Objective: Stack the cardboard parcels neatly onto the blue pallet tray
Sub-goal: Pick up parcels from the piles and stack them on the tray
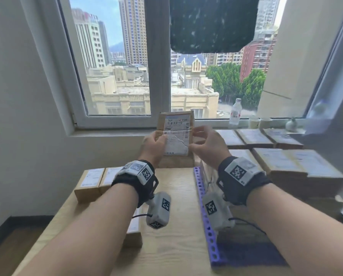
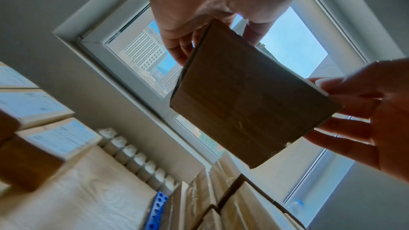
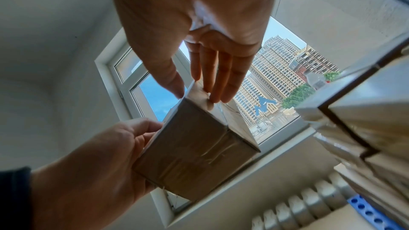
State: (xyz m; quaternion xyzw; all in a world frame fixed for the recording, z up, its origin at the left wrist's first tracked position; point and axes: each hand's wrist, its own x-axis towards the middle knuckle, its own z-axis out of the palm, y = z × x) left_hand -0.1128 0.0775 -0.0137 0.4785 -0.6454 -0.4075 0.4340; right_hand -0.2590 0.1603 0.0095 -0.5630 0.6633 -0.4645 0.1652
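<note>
I hold a small cardboard parcel (image 1: 175, 124) with a torn white label upright in the air, above the table's far edge. My left hand (image 1: 158, 140) grips its left side with the thumb on the label. My right hand (image 1: 196, 139) pinches its right edge between thumb and fingers. From below, the wrist views show the parcel's plain brown underside (image 2: 250, 104) (image 3: 199, 148) between both hands. The blue pallet tray (image 1: 203, 208) lies to the right of my arms. Several labelled parcels (image 1: 286, 162) are stacked on it in rows.
Two labelled parcels (image 1: 94, 180) sit at the wooden table's (image 1: 176, 186) left edge, and another (image 1: 133, 230) lies under my left forearm. A bottle (image 1: 235, 111) and small cups stand on the windowsill. A radiator (image 3: 309, 204) runs below the window.
</note>
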